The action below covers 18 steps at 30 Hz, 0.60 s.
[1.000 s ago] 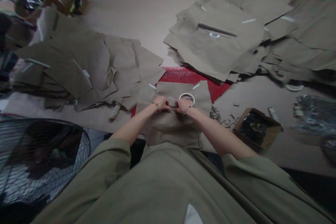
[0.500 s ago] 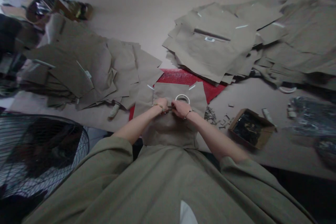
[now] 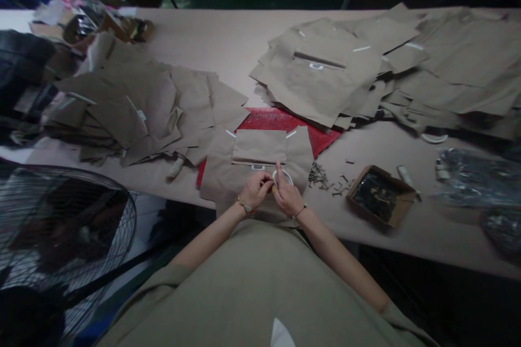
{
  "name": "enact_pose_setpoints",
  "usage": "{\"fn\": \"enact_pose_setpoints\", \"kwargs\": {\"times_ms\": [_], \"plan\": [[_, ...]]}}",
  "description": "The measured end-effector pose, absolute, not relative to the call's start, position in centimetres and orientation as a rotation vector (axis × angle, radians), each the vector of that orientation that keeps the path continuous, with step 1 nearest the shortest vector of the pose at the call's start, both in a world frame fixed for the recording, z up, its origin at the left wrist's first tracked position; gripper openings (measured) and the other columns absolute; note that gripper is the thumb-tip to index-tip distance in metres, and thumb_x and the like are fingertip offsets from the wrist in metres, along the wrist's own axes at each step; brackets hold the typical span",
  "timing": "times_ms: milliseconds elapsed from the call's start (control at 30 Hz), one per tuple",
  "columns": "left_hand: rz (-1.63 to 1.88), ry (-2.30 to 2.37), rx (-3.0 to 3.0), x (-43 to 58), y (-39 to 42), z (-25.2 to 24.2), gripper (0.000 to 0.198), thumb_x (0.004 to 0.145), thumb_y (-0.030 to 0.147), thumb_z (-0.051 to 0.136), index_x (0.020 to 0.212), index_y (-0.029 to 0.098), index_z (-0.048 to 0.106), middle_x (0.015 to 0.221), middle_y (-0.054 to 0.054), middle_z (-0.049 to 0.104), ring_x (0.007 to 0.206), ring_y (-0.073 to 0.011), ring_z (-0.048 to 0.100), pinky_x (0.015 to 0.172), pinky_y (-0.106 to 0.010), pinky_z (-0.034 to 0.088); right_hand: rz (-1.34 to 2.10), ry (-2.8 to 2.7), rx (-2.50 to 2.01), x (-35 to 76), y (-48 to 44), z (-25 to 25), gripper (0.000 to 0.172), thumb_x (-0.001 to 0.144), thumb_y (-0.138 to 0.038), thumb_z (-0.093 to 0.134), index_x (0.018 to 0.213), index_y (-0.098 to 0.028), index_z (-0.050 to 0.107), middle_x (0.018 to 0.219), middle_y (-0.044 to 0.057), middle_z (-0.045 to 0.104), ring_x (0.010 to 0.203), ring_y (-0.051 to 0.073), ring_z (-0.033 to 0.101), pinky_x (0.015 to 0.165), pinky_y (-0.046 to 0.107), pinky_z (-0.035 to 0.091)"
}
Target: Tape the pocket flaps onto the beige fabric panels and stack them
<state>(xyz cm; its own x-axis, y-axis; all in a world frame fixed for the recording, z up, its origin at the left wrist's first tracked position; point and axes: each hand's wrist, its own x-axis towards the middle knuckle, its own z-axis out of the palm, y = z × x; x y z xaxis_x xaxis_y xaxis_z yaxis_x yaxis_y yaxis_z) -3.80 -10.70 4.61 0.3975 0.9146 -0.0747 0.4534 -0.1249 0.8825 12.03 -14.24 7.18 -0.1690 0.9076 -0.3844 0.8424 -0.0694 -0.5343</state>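
A brown fabric piece (image 3: 220,173) lies in front of me, with a folded panel (image 3: 260,145) on its upper part and a small label (image 3: 258,167) below that panel's edge. My right hand (image 3: 288,198) is closed around a white ring, apparently a roll of tape (image 3: 288,178), its thumb pointing up along it. Close beside it, my left hand (image 3: 255,188) is closed in a pinch, fingertips near the right hand's fingers. Whatever is between those left fingertips is too small to make out.
Stacks of brown fabric pieces lie at the left (image 3: 154,103) and at the back right (image 3: 317,87). A red sheet (image 3: 280,119) shows beneath. Small metal pieces (image 3: 318,175), a cardboard box (image 3: 396,217) and plastic bags (image 3: 480,173) are at right; a fan (image 3: 134,211) stands at lower left.
Both hands have moved down toward me from the panel's edge, uncovering the label. The white ring came along with the right hand. The camera view has shifted slightly.
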Motion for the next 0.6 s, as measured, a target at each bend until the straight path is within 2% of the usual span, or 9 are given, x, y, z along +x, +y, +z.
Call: {"fn": "enact_pose_setpoints", "kwargs": {"times_ms": [67,167,233,300,367,500,600], "plan": [[0.611,1.21,1.888,-4.1,-11.3,5.4,0.012,0.095,0.023,0.058,0.088,0.02,0.067,0.087,-0.005,0.07,0.081,-0.0172,0.065,0.077,-0.03,0.055,1.076,-2.043,-1.947,12.4,-14.8,7.1,0.066,0.1,-0.03,0.033,0.163,-0.014,0.025,0.11,0.013,0.074,0.096,0.027,0.07,0.086,0.036,0.052],[0.61,1.314,2.025,-4.8,-12.3,6.2,0.014,0.097,0.023,0.053,0.091,0.022,0.066,0.091,-0.008,0.069,0.09,-0.0214,0.065,0.083,-0.034,0.054,1.109,-1.975,-1.899,12.9,-15.3,7.1,0.044,0.101,-0.032,0.038,0.141,-0.023,0.055,0.109,0.008,0.075,0.098,0.024,0.07,0.083,0.031,0.05],[0.645,1.331,2.106,-5.2,-13.0,6.5,0.014,0.098,0.024,0.053,0.1,0.022,0.067,0.1,-0.01,0.07,0.099,-0.0241,0.065,0.088,-0.037,0.054,1.123,-1.935,-1.88,13.0,-15.6,7.1,0.033,0.101,-0.034,0.043,0.125,-0.024,0.063,0.109,0.006,0.076,0.098,0.023,0.071,0.081,0.029,0.049],[0.654,1.261,2.197,-5.5,-13.5,6.6,0.019,0.098,0.023,0.053,0.112,0.023,0.067,0.113,-0.011,0.07,0.11,-0.0255,0.063,0.095,-0.038,0.052,1.134,-1.894,-1.864,13.0,-15.9,7.1,0.028,0.1,-0.035,0.046,0.118,-0.025,0.065,0.108,0.005,0.076,0.098,0.022,0.07,0.079,0.027,0.048],[0.606,1.211,2.26,-5.6,-13.8,6.6,0.023,0.099,0.022,0.052,0.116,0.025,0.066,0.116,-0.01,0.071,0.111,-0.0242,0.063,0.095,-0.036,0.052,1.17,-1.828,-1.828,12.8,-16.2,6.9,0.025,0.099,-0.036,0.048,0.112,-0.026,0.067,0.105,0.005,0.076,0.095,0.022,0.07,0.078,0.027,0.047],[0.489,1.287,2.344,-5.3,-14.1,6.5,0.02,0.101,0.022,0.048,0.1,0.022,0.068,0.096,-0.008,0.071,0.093,-0.0215,0.064,0.083,-0.032,0.053,1.378,-1.503,-1.61,12.2,-16.4,5.4,0.025,0.092,-0.046,0.054,0.095,-0.024,0.066,0.081,0.002,0.072,0.073,0.017,0.064,0.068,0.026,0.045],[0.52,1.266,2.403,-4.9,-14.1,6.4,0.023,0.102,0.022,0.045,0.095,0.019,0.066,0.091,-0.009,0.069,0.091,-0.021,0.063,0.083,-0.032,0.051,1.631,-0.991,-1.463,11.7,-16.1,3.6,0.039,0.081,-0.062,0.06,0.083,-0.023,0.059,0.064,-0.002,0.061,0.05,0.012,0.047,0.051,0.024,0.037]]}}
